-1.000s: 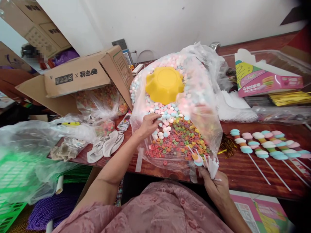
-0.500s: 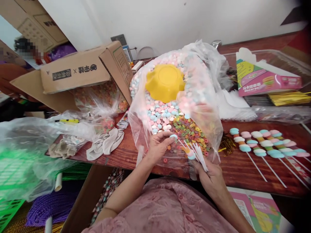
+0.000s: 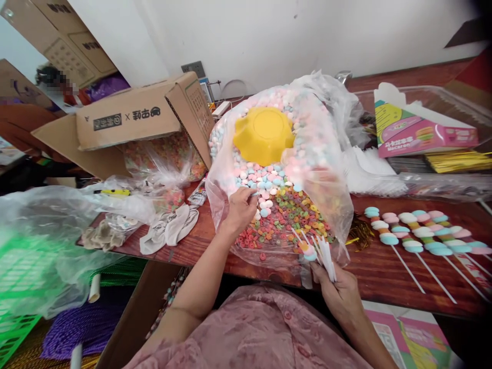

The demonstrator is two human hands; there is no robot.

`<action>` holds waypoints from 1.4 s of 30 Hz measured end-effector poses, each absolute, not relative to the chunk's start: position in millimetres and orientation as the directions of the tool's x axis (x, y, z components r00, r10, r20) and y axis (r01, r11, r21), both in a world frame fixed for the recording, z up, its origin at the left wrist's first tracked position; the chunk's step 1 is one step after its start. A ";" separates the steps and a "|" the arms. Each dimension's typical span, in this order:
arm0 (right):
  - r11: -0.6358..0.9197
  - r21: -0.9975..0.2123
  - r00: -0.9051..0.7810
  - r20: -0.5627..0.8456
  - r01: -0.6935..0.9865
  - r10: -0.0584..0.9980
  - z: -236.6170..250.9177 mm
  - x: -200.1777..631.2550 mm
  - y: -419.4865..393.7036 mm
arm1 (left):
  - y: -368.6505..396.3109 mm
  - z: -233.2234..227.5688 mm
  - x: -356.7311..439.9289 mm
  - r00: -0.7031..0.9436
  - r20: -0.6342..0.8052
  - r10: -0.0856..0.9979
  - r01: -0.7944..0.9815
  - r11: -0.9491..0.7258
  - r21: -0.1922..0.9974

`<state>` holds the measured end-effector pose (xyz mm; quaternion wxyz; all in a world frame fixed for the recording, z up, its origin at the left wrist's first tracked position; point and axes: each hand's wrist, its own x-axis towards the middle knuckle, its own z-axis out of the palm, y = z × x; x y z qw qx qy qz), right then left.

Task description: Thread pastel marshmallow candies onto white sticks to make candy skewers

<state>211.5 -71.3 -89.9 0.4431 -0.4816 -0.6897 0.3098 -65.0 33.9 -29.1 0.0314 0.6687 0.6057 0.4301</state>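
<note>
Right hand: I see my right hand (image 3: pixel 338 294) low and right of centre, closed around a bundle of white sticks (image 3: pixel 326 253); one stick carries a few candies (image 3: pixel 308 251) at its tip.
Left hand: my left hand (image 3: pixel 240 210) is at centre frame inside the mouth of the clear bag (image 3: pixel 338 205), fingers curled down onto the pastel round candies (image 3: pixel 265 182); I cannot tell whether it has pinched one.
Ring candies: a heap of coloured ring candies (image 3: pixel 292 220) lies in the near part of the bag, between my two hands.
Finished skewers: a row of candy skewers (image 3: pixel 418 233) lies on the wooden table (image 3: pixel 384 274) at right, well apart from the bag.
Gloves: pale gloves (image 3: pixel 169 230) lie on the table left of the bag.
Yellow bowl: a yellow bowl (image 3: pixel 263 134) sits upside down on the pastel candies, farther back.
Cardboard box: an open cardboard box (image 3: pixel 130 120) stands in the upper left.
Pink carton: a pink carton (image 3: pixel 418 133) lies in the upper right.
</note>
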 end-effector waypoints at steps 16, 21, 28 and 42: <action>0.310 -0.898 -0.131 0.283 0.313 0.950 -92.7 213.0 -71.5 | 83.1 -46.0 -73.6 0.219 0.251 0.943 0.845 -0.312 0.435; 0.268 -0.913 -0.116 0.243 0.309 0.963 -86.5 210.6 -71.9 | 98.6 -31.1 -67.6 0.160 0.287 0.945 0.794 -0.296 0.532; 0.212 -0.927 -0.091 0.193 0.309 0.977 -73.8 208.2 -73.0 | 15.7 -6.9 -28.4 0.015 0.106 0.994 0.104 -0.107 0.989; 0.345 -0.864 -0.223 0.279 0.367 0.934 -72.6 200.8 -73.0 | -33.5 -25.2 5.4 -0.193 -0.064 0.979 -0.328 -0.003 0.945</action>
